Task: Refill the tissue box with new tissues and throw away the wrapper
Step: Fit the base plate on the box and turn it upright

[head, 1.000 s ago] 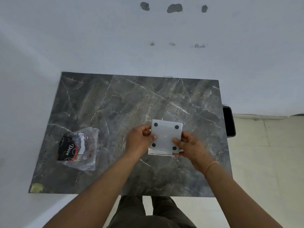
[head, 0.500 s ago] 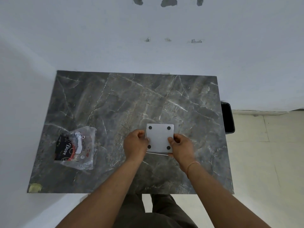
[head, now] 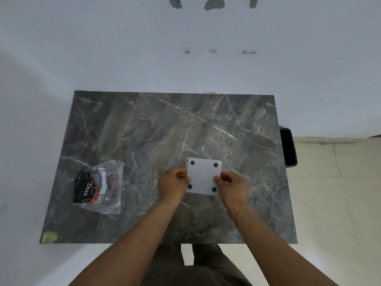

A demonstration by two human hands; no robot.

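Note:
A square white tissue box (head: 203,175) lies upside down on the dark marble table (head: 160,129), its flat base with black round feet at the corners facing up. My left hand (head: 174,181) grips its left edge and my right hand (head: 232,185) grips its right edge. A clear plastic tissue wrapper (head: 101,185) with a black "Dove" label lies crumpled at the table's left side, apart from both hands. The tissues inside the box are hidden.
A black bin (head: 288,147) stands on the floor just past the table's right edge. White walls close in behind and to the left. A small yellowish patch (head: 49,237) marks the near left table corner.
The view shifted a little. Both hands keep hold of the upturned box, which has settled flatter on the table; the wrapper has not moved.

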